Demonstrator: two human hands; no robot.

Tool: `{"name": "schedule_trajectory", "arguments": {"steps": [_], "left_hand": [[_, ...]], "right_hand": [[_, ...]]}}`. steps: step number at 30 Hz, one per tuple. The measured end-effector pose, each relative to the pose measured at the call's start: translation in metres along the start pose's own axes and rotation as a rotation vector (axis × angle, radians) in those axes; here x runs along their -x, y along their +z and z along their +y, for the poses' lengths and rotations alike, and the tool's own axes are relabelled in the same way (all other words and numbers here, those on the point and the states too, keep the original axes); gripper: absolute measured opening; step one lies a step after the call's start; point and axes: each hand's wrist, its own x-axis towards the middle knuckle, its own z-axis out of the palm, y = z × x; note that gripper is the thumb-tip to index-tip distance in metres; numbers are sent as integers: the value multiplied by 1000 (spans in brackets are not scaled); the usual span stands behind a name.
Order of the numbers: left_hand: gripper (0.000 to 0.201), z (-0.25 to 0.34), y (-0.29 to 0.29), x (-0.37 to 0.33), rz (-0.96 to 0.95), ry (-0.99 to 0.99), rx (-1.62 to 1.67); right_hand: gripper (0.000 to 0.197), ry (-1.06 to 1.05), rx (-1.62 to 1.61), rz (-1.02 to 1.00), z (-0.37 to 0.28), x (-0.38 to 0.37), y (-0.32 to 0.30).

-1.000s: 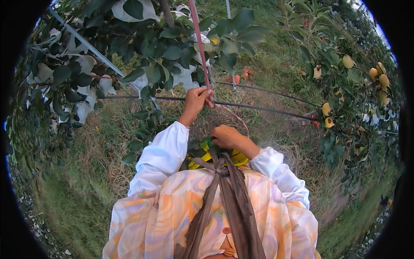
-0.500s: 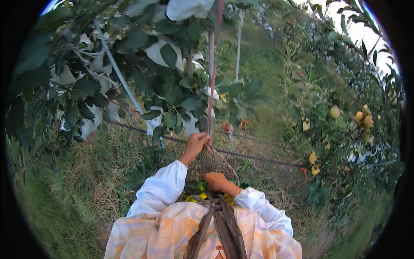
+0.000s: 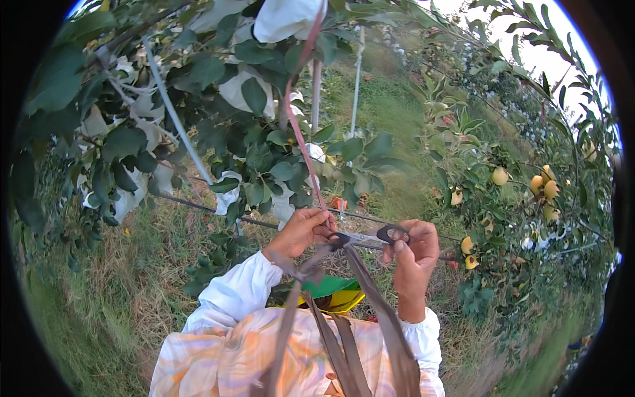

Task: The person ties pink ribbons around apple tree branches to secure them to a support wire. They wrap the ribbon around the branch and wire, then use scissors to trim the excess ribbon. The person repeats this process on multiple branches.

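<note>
My left hand point(image 3: 299, 233) pinches the lower end of a pinkish-red ribbon point(image 3: 303, 144), which runs down from the branches above. In my right hand point(image 3: 415, 258) is a pair of scissors point(image 3: 359, 237), its dark handles around the fingers and thumb. The metal blades point left, close beside my left fingertips and the ribbon. Whether the blades touch the ribbon cannot be made out, since dark brown straps point(image 3: 370, 284) cross in front there. Below my hands, a green and yellow bag point(image 3: 340, 299) lies against my waist.
Leafy branches point(image 3: 258, 159) with white fruit bags point(image 3: 288, 20) fill the upper left. A dark horizontal line point(image 3: 254, 221) crosses behind my hands, near a thin post point(image 3: 316, 99). Yellow apples point(image 3: 550, 188) hang on the right, over grass point(image 3: 159, 278).
My right hand has come up from the waist and now holds scissors beside my left hand. The brown straps have swung upward. My left hand still grips the ribbon, which bends more.
</note>
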Motion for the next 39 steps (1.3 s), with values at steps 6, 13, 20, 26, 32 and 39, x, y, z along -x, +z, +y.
{"name": "schedule_trajectory", "arguments": {"steps": [6, 13, 20, 26, 32, 39], "left_hand": [[23, 16, 36, 14, -25, -13, 62], [23, 23, 42, 31, -30, 0, 163], [21, 18, 51, 25, 87, 97, 282], [21, 15, 63, 21, 98, 163, 300], [22, 26, 78, 31, 143, 222, 321], [20, 28, 83, 31, 230, 418, 119]], "right_hand": [[19, -59, 112, 97, 10, -2, 16], [21, -55, 553, 64, 1, 7, 9], [17, 250, 363, -194, 16, 20, 12], [11, 168, 267, -356, 28, 17, 23], [11, 205, 326, -459, 18, 2, 28], [14, 282, 340, -454, 13, 7, 32]]}}
